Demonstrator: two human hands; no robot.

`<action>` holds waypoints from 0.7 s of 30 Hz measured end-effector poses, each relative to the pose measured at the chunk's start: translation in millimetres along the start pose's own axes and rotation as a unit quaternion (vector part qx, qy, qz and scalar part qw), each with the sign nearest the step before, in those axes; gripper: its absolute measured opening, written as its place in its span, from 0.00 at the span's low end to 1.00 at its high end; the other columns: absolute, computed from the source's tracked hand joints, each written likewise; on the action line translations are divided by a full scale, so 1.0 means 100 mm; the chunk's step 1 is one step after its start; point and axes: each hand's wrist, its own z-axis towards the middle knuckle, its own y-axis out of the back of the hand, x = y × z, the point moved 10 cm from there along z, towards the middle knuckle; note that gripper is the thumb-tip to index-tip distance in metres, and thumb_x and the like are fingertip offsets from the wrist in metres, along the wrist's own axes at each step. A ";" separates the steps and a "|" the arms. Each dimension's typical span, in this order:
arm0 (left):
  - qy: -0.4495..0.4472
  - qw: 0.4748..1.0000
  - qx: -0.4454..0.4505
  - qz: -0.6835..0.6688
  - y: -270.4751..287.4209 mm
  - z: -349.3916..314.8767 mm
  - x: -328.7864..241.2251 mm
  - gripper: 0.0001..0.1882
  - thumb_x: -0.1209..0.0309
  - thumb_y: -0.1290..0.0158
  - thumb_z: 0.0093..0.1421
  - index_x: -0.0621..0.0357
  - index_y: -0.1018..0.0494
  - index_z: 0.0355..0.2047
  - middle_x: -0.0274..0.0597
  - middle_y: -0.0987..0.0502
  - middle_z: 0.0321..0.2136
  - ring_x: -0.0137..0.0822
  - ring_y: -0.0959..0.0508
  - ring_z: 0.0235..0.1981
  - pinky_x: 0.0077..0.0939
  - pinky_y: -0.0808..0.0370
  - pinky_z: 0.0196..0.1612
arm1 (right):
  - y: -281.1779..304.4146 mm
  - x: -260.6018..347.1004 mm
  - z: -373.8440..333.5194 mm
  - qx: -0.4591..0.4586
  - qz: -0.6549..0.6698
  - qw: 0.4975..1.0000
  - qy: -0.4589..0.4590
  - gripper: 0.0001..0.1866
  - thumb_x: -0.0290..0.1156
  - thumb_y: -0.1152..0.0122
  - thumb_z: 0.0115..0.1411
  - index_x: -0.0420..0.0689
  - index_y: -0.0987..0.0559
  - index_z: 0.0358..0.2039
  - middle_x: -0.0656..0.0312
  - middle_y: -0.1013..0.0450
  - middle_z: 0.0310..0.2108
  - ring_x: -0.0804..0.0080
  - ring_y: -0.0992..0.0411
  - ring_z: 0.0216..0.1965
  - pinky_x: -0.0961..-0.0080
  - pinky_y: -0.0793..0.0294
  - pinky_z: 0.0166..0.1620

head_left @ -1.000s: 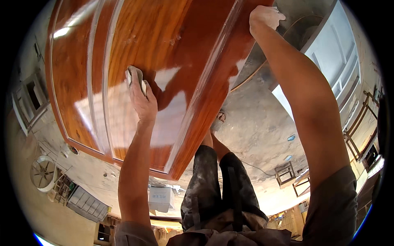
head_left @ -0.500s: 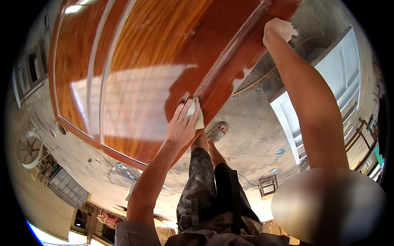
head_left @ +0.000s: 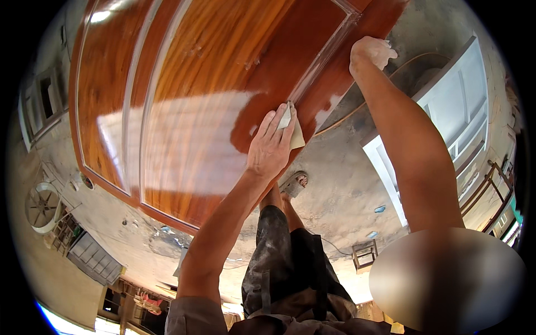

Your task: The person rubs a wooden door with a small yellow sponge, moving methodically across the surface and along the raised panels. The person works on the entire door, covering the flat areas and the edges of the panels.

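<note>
A glossy reddish-brown wooden door [head_left: 223, 111] with striped grain and pale-lined grooves fills the upper left and middle. My left hand [head_left: 271, 148] lies on it near the right edge, pressing a folded pale sheet of sandpaper [head_left: 297, 137] against the frame beside a groove. The fingers are together, and the paper's corner sticks out to their right. Whitish dust or film lines the groove ahead of the fingertips. Farther off, my right hand [head_left: 373, 53], coated with white dust, is at the door's right edge. Its fingers look curled; what they hold, if anything, is hidden.
White panelled doors [head_left: 455, 109] lean at the right. A thin hose [head_left: 349, 117] runs over the stained floor [head_left: 329, 190]. My sandalled foot [head_left: 294, 184] is by the door's near edge. A small stool [head_left: 364, 255] stands behind, and a round fan-like thing [head_left: 42, 207] at the left.
My left hand has slid up and to the right along the groove with the sandpaper. My right hand appears slightly lower and farther left, still at the door's edge.
</note>
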 end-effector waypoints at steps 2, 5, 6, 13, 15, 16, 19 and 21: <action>0.003 1.000 0.010 -0.001 -0.02 -0.04 -0.02 0.39 0.71 0.40 0.57 0.72 0.36 0.68 0.57 0.28 0.65 0.50 0.33 0.71 0.49 0.37 0.72 | 0.02 -0.02 -0.06 0.006 -0.005 1.000 0.004 0.21 0.42 0.69 0.78 0.38 0.39 0.58 0.37 0.23 0.53 0.38 0.22 0.53 0.45 0.21 0.56; 0.044 0.997 0.068 -0.017 -0.14 -1.18 0.08 0.41 0.72 0.38 0.55 0.72 0.37 0.68 0.58 0.28 0.65 0.50 0.33 0.71 0.49 0.37 0.71 | 0.06 0.00 -0.06 0.013 -0.003 1.000 -0.006 0.21 0.42 0.70 0.78 0.38 0.39 0.58 0.36 0.24 0.54 0.37 0.23 0.54 0.44 0.21 0.56; 0.056 0.994 0.098 -0.002 -0.16 -1.49 0.11 0.41 0.72 0.37 0.54 0.72 0.37 0.68 0.58 0.28 0.65 0.51 0.34 0.71 0.49 0.36 0.71 | 0.09 -0.01 -0.07 0.009 -0.007 1.000 -0.010 0.22 0.42 0.69 0.78 0.37 0.38 0.58 0.36 0.24 0.54 0.36 0.23 0.54 0.44 0.22 0.57; 0.005 0.998 -0.005 -0.056 0.14 0.49 -0.06 0.34 0.79 0.51 0.61 0.73 0.39 0.70 0.59 0.26 0.63 0.52 0.34 0.72 0.50 0.38 0.73 | 0.03 0.08 -0.13 0.032 -0.012 0.999 -0.011 0.21 0.43 0.72 0.78 0.40 0.40 0.57 0.36 0.24 0.54 0.36 0.23 0.53 0.44 0.20 0.54; 0.003 1.000 0.014 -0.026 0.08 0.45 -0.07 0.32 0.75 0.51 0.63 0.73 0.36 0.68 0.59 0.29 0.65 0.51 0.35 0.71 0.46 0.39 0.73 | 0.02 0.03 -0.17 0.046 -0.028 0.998 -0.014 0.20 0.43 0.73 0.79 0.41 0.40 0.57 0.37 0.23 0.52 0.37 0.23 0.53 0.43 0.20 0.54; 0.002 0.998 0.063 -0.021 0.02 0.24 -0.05 0.32 0.75 0.49 0.63 0.73 0.37 0.68 0.59 0.30 0.66 0.53 0.35 0.71 0.47 0.39 0.73 | 0.05 0.03 -0.12 0.036 -0.019 0.999 -0.017 0.20 0.43 0.73 0.79 0.41 0.40 0.57 0.37 0.23 0.52 0.37 0.23 0.53 0.44 0.20 0.54; 0.051 0.990 0.130 -0.023 -0.16 -1.31 0.07 0.36 0.73 0.44 0.59 0.74 0.37 0.68 0.60 0.32 0.68 0.54 0.36 0.72 0.50 0.39 0.73 | 0.07 -0.03 -0.09 0.026 -0.014 0.999 -0.027 0.20 0.43 0.72 0.79 0.41 0.40 0.57 0.37 0.22 0.52 0.37 0.23 0.53 0.44 0.19 0.54; 0.065 0.989 0.127 -0.040 -0.19 -1.43 0.12 0.36 0.74 0.45 0.60 0.74 0.38 0.69 0.61 0.33 0.69 0.55 0.36 0.72 0.52 0.39 0.72 | 0.07 0.02 -0.06 0.026 -0.027 0.999 -0.025 0.20 0.43 0.72 0.79 0.41 0.40 0.56 0.37 0.22 0.52 0.36 0.23 0.53 0.45 0.19 0.54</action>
